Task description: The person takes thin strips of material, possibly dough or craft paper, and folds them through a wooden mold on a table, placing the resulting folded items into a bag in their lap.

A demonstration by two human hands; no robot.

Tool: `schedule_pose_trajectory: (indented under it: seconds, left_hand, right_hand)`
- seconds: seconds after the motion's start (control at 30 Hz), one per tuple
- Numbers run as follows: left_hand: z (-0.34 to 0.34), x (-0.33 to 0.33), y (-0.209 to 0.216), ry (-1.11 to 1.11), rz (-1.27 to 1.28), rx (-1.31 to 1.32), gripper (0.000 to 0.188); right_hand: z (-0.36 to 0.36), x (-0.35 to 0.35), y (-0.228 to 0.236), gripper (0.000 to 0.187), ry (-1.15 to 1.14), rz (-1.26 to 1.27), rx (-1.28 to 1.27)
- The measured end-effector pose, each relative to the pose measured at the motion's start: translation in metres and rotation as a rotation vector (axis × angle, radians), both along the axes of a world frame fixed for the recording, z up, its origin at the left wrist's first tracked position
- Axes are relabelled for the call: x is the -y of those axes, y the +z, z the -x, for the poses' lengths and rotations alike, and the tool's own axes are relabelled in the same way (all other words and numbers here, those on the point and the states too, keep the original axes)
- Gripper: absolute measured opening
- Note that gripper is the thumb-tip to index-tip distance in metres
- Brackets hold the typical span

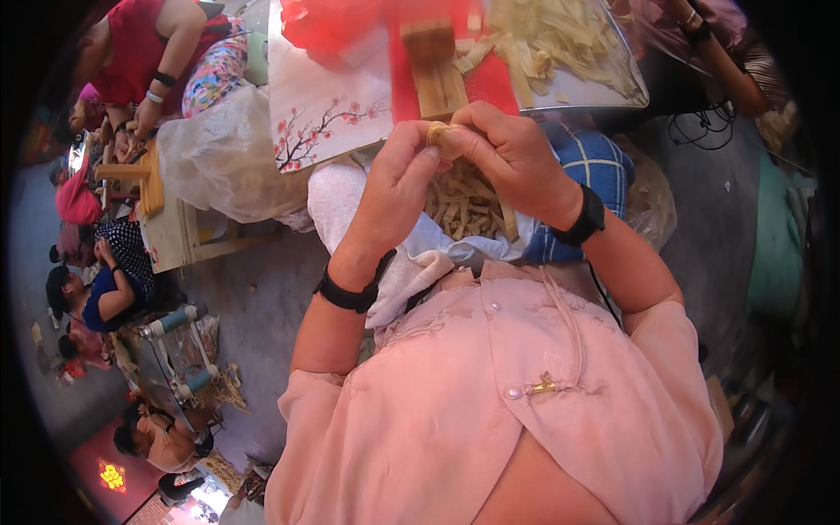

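My left hand [395,179] and my right hand [516,157] meet over my lap, at the near edge of the table. Thumbs and fingers of both are closed on a small, curled pale-yellow strip [440,133], most of it covered by the fingertips. Below them, many similar cut strips [464,206] lie heaped on a light cloth [416,262] in my lap. Just beyond my fingers, a wooden stand with an upright block [439,83] rests on a red sheet [402,83].
The white table [328,118] has a painted blossom branch. It carries a heap of long yellowish strips [547,44] and a red plastic bag [328,26]. Clear plastic [232,162] hangs at its left. Other people sit left and far right; black cables [704,127] lie at right.
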State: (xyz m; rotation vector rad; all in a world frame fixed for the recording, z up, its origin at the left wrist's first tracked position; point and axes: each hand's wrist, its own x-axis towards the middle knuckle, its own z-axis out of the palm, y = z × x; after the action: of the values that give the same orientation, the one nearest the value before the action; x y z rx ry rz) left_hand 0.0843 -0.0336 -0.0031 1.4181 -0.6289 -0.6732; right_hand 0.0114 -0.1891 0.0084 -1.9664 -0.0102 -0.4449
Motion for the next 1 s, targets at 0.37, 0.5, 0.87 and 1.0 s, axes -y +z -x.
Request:
schedule_pose_trajectory:
  seconds: [0.37, 0.5, 0.87, 1.0]
  left_hand:
    - [0.010, 0.012, -0.009, 0.309, 0.130, 0.198, 0.018]
    - [0.005, 0.012, -0.011, 0.315, 0.055, 0.284, 0.017]
    - [-0.026, -0.008, -0.002, 0.384, -0.146, 0.895, 0.023]
    - [-0.014, 0.003, 0.013, 0.450, -0.337, 1.288, 0.027]
  right_hand:
    - [-0.008, 0.001, -0.007, 0.015, 0.241, -0.709, -0.162]
    - [-0.015, 0.004, -0.007, 0.020, 0.195, -0.727, -0.231]
    - [-0.020, 0.031, -0.014, 0.016, 0.152, -0.840, -0.321]
    - [-0.019, 0.019, -0.014, 0.011, 0.233, -0.716, -0.306]
